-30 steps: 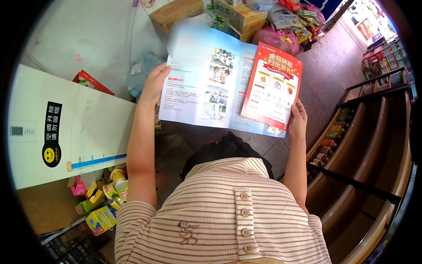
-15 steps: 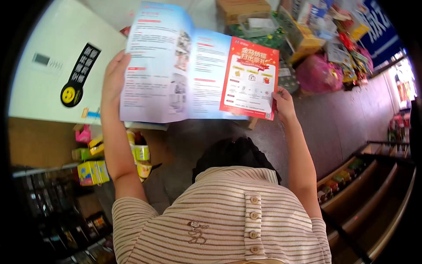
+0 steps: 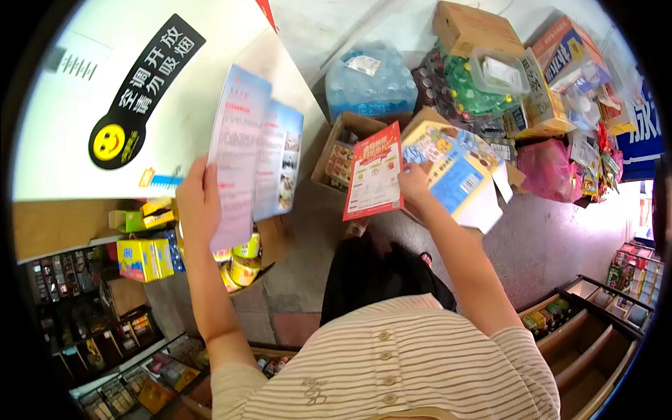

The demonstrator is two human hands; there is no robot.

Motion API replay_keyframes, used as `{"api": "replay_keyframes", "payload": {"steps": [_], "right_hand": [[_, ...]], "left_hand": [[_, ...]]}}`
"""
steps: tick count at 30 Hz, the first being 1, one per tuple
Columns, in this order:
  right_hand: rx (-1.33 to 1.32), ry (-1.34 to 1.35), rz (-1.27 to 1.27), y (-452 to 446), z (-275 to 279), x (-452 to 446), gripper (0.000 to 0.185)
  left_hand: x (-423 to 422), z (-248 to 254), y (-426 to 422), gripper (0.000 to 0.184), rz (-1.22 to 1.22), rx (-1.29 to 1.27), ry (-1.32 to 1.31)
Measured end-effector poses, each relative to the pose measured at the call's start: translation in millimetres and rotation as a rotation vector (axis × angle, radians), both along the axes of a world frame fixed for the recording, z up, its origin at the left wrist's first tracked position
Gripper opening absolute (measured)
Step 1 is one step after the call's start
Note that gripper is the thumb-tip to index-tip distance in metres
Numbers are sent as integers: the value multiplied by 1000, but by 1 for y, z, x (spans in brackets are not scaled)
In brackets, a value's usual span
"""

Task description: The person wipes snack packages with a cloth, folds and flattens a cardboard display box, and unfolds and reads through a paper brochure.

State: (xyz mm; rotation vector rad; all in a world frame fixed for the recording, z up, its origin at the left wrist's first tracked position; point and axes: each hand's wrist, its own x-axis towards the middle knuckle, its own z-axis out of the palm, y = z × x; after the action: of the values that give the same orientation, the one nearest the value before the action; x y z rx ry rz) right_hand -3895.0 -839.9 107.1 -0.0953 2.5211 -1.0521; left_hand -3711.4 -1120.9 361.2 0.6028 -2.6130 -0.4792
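Observation:
My left hand (image 3: 198,199) is closed on the left edge of a folded brochure (image 3: 241,154) with a blue-and-white printed layout, its panels partly folded toward each other. A red-bordered flyer (image 3: 374,171) with a white printed middle is pinched at its right edge by my right hand (image 3: 414,180). The flyer and the brochure are apart, with floor and a carton showing between them. Behind my right hand stands an open carton (image 3: 458,175) with blue, white and yellow print.
A white tabletop (image 3: 63,140) with a black no-smoking sticker (image 3: 143,91) is at the left. Shrink-wrapped water bottles (image 3: 371,77), green bottles (image 3: 472,87) and a pink bag (image 3: 549,168) stand along the back. Wooden shelving (image 3: 588,343) is at lower right; yellow boxes (image 3: 143,259) sit beneath the table.
The red flyer has come away from the brochure, my right hand holding it apart. The brochure has folded narrower in my left hand. The view has shifted, showing more cartons and bottles.

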Motion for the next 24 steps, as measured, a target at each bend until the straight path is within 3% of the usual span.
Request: {"api": "replay_keyframes", "payload": {"steps": [3,10,13,15,19,24], "right_hand": [[81,-45,-52,-71,-35,-14,28],[182,-141,-182,-187,-129,-29,27],[251,-190,-121,-192,-172,-12,35],[376,-240,65,-191,-187,-9,39],[169,-133,-18,-190,-188,-5,27],[222,61,13,-179,-210,7,26]], "left_hand": [[6,-15,-26,18,130,42,-24],[15,-42,-62,17,110,147,48],[24,-48,-69,17,209,216,-67],[29,-56,-75,17,212,266,-22],[35,-63,-78,18,228,382,-119],[39,-69,-81,18,224,388,-128]]}}
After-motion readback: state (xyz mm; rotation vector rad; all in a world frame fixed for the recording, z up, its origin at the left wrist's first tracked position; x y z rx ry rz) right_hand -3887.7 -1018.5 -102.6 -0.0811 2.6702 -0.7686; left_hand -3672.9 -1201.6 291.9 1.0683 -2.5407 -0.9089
